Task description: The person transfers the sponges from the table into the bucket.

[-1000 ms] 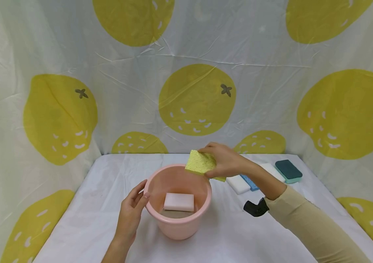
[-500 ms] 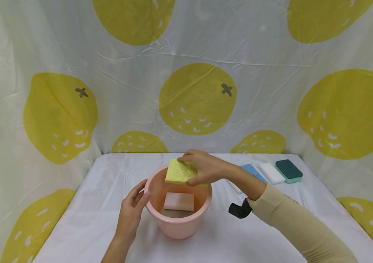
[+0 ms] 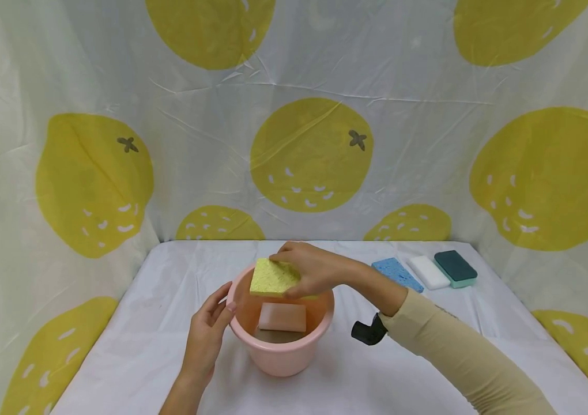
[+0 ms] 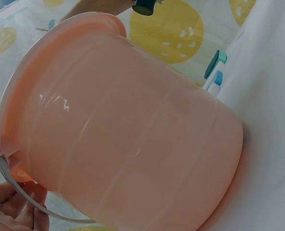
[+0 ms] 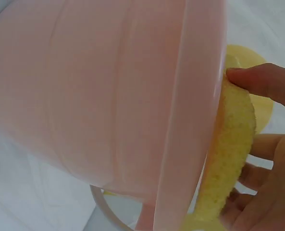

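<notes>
While the left hand [image 3: 208, 328], nearest the viewer, steadies the pink bucket [image 3: 281, 360], the step in hand looks to be putting the yellow sponge [image 3: 267, 278] inside. That hand is clamped on the bucket's rim at its left side, thumb and fingers round the edge; the left wrist view also shows the thin handle [image 4: 36, 207] hanging down beside the fingers. The bucket stands upright on a white cloth [image 3: 387, 383], and a pale block [image 3: 282, 317] sits inside it, tilted toward the viewer. What lies beneath that block is hard to tell.

Over the bucket's mouth, toward its far side, the right hand [image 3: 315, 268] is pinched on the yellow sponge between thumb and fingers. In the right wrist view the sponge bows a little and sits at the level of the rim, not yet down in the bucket. The next move probably calls for lowering it past the rim and loosening the fingers, while the left hand stops the bucket from tipping; the sponge could catch the edge if brought down too wide.

Farther off to the right, a blue sponge [image 3: 395, 274], a white sponge [image 3: 429, 272] and a green sponge [image 3: 456, 268] lie close together, out of both hands' grasp.
</notes>
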Demonstrator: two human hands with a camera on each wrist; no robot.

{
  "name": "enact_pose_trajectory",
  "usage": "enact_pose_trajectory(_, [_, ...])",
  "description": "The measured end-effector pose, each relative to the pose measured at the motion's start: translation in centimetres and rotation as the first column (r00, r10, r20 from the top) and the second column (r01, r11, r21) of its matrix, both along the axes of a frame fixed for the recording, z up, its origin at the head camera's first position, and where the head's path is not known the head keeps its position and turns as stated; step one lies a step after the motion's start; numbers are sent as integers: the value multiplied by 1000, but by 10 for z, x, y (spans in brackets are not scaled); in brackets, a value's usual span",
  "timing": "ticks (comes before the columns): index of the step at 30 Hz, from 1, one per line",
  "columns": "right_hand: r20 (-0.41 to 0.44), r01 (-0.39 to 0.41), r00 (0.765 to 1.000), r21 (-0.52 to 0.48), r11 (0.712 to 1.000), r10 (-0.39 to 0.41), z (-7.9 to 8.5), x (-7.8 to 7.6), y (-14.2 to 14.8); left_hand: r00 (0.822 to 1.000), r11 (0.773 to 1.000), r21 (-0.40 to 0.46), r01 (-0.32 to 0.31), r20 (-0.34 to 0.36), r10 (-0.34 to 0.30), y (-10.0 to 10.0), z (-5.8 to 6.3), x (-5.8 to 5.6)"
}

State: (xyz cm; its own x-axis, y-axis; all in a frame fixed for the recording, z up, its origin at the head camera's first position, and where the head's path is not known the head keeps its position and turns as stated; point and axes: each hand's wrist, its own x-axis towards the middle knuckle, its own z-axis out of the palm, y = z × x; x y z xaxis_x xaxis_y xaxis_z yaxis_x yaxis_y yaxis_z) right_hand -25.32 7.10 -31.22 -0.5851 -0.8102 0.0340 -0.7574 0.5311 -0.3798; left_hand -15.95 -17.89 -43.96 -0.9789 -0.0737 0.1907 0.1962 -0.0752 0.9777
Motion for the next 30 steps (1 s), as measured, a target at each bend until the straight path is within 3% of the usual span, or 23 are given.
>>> enact_pose_trajectory(14, [2, 36, 999, -7, 999, -36, 9, 2, 8, 1000, 1000, 5, -1, 12, 1, 0, 1, 1])
enact_pose_trajectory(30, [-8, 128, 992, -34, 991, -129, 4, -3, 51, 1000, 1000, 11, 14, -1, -14, -1, 0, 1])
